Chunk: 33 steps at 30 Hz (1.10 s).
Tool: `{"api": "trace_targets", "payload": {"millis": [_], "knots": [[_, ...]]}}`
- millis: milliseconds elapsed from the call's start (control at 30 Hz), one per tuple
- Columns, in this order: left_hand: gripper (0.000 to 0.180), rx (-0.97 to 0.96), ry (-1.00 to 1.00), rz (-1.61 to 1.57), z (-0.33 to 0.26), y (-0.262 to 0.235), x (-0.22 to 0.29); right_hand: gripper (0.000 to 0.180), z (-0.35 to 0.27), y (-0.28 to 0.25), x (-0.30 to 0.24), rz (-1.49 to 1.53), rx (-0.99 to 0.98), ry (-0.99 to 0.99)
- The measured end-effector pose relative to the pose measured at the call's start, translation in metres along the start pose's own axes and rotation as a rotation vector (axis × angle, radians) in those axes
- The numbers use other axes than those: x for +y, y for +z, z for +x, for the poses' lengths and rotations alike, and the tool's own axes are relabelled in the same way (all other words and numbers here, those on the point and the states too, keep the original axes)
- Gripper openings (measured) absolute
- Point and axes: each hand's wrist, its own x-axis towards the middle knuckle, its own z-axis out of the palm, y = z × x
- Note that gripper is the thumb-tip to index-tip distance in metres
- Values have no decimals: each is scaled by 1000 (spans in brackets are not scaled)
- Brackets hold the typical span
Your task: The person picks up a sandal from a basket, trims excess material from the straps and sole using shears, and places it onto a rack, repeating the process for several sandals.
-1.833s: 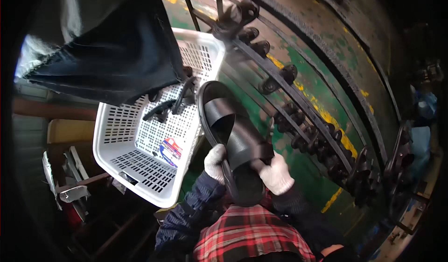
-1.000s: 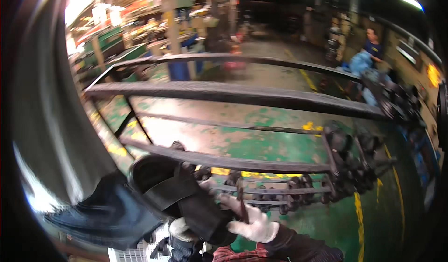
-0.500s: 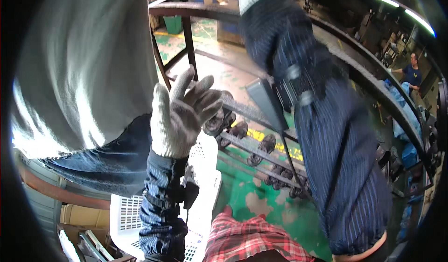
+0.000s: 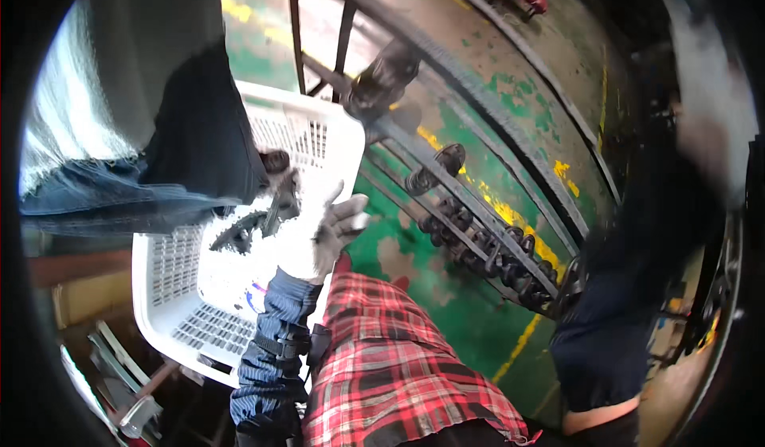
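My left hand [image 4: 323,236], in a pale knit glove, is held over the white plastic basket [image 4: 171,272] at its right side. Its fingers are spread and nothing shows in them. Inside the basket lie several dark parts [image 4: 243,232], partly washed out by glare. At the right, my right forearm [image 4: 610,327] reaches away in a dark sleeve. The hand at its far end is too dark and smeared for me to make out its fingers or anything in them. Between my arms stands a metal rack [image 4: 498,244] carrying several black ribbed parts [image 4: 437,170].
Close on the left stands a person in a grey top and jeans [image 4: 183,144], overlapping the basket. A red plaid cloth [image 4: 390,351] covers my front. Cardboard [image 4: 92,307] and metal pieces lie at the lower left. The green floor [image 4: 382,240] bears yellow lines.
The view has swung, and more of the basket and rack shows. My right arm has moved from the upper middle to the far right. My left hand stays open, now lower beside the basket.
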Motion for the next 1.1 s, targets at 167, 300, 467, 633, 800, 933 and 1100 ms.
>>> {"api": "trace_targets", "payload": {"millis": [167, 300, 467, 633, 800, 933, 1100], "knots": [[63, 283, -317, -64, -18, -47, -70, 21, -175, 3, 13, 378, -113, 657], [56, 372, -298, 133, -7, -102, -157, 37, -339, 46, 58, 631, -392, 1360], [58, 205, 104, 1207, 116, -123, -216, 54, -494, 20, 201, 250, -439, 1621], [63, 26, 508, 1634, 250, -144, -266, 53, -557, 43, 325, -409, -877, 1109], [14, -15, 320, 1752, 324, -180, -307, 48, -587, 79, 390, -732, -1022, 956], [24, 92, 252, 1814, 331, -176, -306, 45, -605, 86, 406, -820, -966, 722], [27, 12, 238, 1709, 322, -165, -329, 44, -584, 90, 399, -913, -1040, 751]]}}
